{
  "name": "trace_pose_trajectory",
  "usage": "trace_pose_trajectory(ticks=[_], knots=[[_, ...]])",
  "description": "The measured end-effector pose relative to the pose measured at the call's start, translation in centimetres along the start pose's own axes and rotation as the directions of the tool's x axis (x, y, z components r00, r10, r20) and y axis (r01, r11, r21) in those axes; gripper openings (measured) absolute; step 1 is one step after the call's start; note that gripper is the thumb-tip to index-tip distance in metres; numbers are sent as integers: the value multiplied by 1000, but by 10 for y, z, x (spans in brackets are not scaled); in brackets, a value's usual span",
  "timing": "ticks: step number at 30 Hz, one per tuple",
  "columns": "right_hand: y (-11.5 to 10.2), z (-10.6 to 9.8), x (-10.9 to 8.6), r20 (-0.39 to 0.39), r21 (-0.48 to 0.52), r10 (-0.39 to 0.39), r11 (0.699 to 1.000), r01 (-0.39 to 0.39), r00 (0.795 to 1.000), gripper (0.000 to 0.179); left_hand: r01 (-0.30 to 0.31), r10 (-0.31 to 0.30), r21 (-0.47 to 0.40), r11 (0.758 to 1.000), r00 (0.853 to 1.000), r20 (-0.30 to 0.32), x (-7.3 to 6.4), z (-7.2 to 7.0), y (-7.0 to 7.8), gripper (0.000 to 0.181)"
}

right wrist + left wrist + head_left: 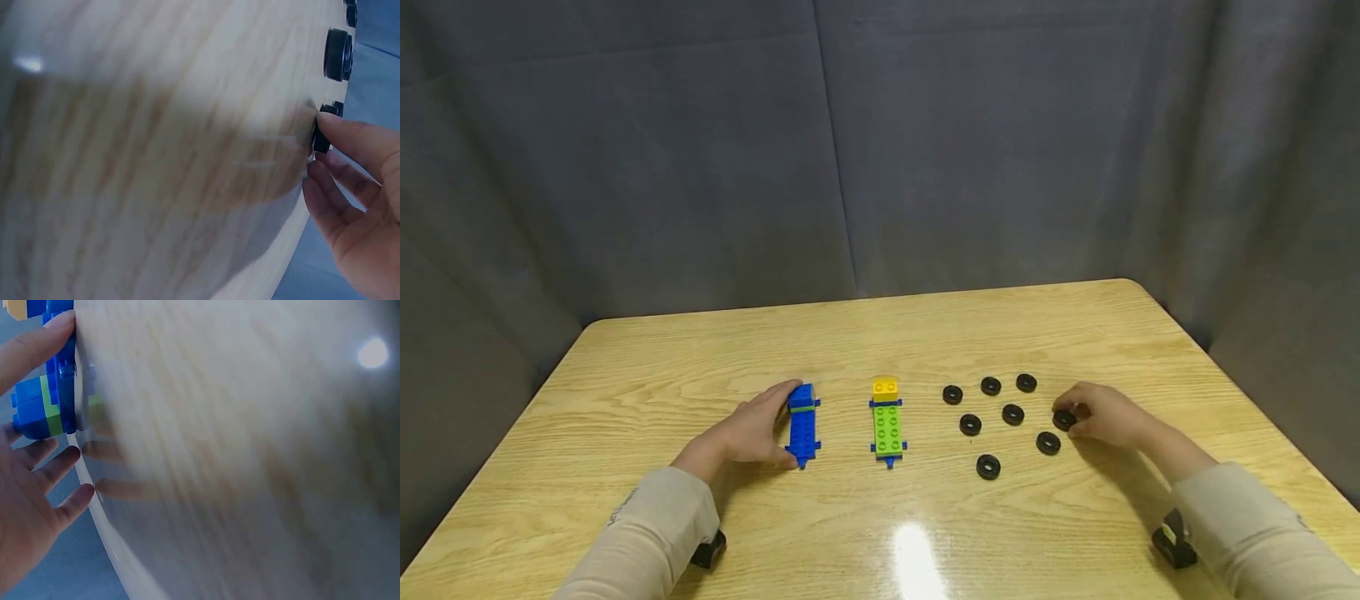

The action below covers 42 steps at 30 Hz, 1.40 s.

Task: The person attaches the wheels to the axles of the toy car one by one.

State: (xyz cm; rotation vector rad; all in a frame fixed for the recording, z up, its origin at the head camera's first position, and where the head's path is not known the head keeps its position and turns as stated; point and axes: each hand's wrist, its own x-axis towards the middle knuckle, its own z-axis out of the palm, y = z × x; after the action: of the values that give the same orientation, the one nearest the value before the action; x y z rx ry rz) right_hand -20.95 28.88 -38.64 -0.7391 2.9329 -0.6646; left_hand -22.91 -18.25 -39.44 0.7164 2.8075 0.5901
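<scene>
A blue toy car base, built of blocks with a thin green layer under its far block, lies to the left on the table. My left hand holds it lengthwise, thumb at the near end and index finger at the far block. In the left wrist view the thumb rests on its blue edge; the other fingers are spread. Far to the right, my right hand pinches a black toy tire between thumb and fingers, low over the wood. In the right wrist view the tire shows edge-on.
A green toy car base with a yellow block stands between the hands. Several other black tires lie flat between it and my right hand. The wooden table ends at a grey curtain.
</scene>
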Motion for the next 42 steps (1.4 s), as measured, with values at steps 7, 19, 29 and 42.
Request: trace_pose_trajectory(ticks=[7,19,29,42], knots=[[-3,0,-1,16,-2,15,1000,-15,1000,26,4,-4,-31,1000,1000,-1,-2,0,1,107],[-5,-1,-2,20,17,37,999,-38,999,25,-2,2,-67,998,1000,1,-3,-1,6,107],[-5,-2,-1,41,30,58,998,-59,997,24,14,-21,-266,964,1000,-23,-7,-2,5,102],[-6,-3,-2,46,43,36,998,-38,998,25,-49,-20,-635,771,995,-101,-11,-7,10,103]])
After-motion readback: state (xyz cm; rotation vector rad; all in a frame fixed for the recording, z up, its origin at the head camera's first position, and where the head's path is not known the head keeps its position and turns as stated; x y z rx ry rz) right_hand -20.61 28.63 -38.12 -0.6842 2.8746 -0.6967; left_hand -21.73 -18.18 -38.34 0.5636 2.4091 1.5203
